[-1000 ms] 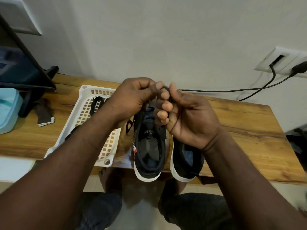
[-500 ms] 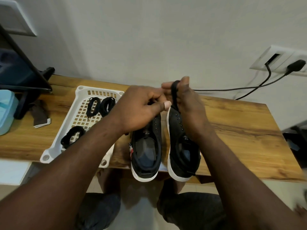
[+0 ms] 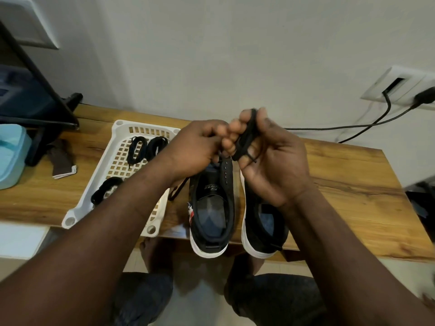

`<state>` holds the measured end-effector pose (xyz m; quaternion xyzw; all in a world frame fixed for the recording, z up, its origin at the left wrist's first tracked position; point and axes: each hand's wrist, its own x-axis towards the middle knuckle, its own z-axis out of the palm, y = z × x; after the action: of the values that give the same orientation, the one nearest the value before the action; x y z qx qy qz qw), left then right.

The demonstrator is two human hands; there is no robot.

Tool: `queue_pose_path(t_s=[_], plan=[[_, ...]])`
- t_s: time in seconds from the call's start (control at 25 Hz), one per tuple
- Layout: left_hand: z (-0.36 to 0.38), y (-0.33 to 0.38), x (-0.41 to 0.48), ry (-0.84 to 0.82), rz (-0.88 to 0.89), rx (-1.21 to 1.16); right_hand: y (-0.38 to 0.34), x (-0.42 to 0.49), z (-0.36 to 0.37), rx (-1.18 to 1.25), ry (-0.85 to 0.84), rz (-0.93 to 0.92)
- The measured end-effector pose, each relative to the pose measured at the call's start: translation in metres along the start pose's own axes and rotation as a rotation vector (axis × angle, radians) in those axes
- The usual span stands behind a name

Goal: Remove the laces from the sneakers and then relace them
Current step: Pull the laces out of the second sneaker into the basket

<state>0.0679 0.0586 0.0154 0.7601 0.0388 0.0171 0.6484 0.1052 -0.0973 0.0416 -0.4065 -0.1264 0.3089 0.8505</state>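
Note:
Two black sneakers with white soles stand side by side at the table's front edge, heels toward me: the left sneaker (image 3: 213, 208) and the right sneaker (image 3: 266, 229), partly hidden by my right wrist. My right hand (image 3: 270, 158) holds a bundled black lace (image 3: 247, 135) wound around its fingers, above the sneakers' toes. My left hand (image 3: 200, 149) pinches the same lace beside it; a loose end (image 3: 177, 190) hangs below that hand. Both sneakers' eyelets that show are bare.
A white perforated tray (image 3: 117, 128) lies left of the sneakers with three coiled black laces (image 3: 138, 149) in it. A wooden table (image 3: 353, 184), a folded brown cloth (image 3: 62, 161), a light blue box (image 3: 11, 156), a black stand, and a wall socket with black cables (image 3: 353, 125).
My right hand turned palm toward me and the lace is now wound around its fingers. My left hand shifted slightly right, still pinching the lace.

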Motion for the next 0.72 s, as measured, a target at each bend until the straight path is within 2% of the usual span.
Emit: queue_pose_path(t_s=[0.08,0.12,0.24,0.32,0.44,0.48,0.56,0.72], plan=[[0.002,-0.001,0.0,-0.039,-0.004,0.198,-0.001,0.005,-0.004,0.075,0.055,-0.11],[0.003,-0.001,-0.001,-0.084,-0.009,0.278,-0.001,0.008,-0.009,0.034,0.087,-0.169],[0.006,0.002,-0.004,-0.149,0.012,0.436,0.002,0.015,-0.029,-0.3,0.203,-0.286],[0.006,0.004,-0.003,-0.034,0.087,0.375,0.005,0.013,-0.034,-0.559,0.216,-0.189],[0.002,0.005,-0.003,0.162,0.179,0.264,0.01,0.006,-0.028,-0.874,0.082,0.088],[0.001,0.004,-0.002,0.211,0.193,0.292,0.01,0.004,-0.026,-0.87,0.036,0.169],[-0.004,-0.002,0.001,0.264,0.155,0.302,0.005,0.001,-0.019,-0.697,-0.04,0.242],[-0.008,-0.005,0.005,0.119,0.002,0.039,-0.007,0.0,-0.013,-0.193,-0.084,0.176]])
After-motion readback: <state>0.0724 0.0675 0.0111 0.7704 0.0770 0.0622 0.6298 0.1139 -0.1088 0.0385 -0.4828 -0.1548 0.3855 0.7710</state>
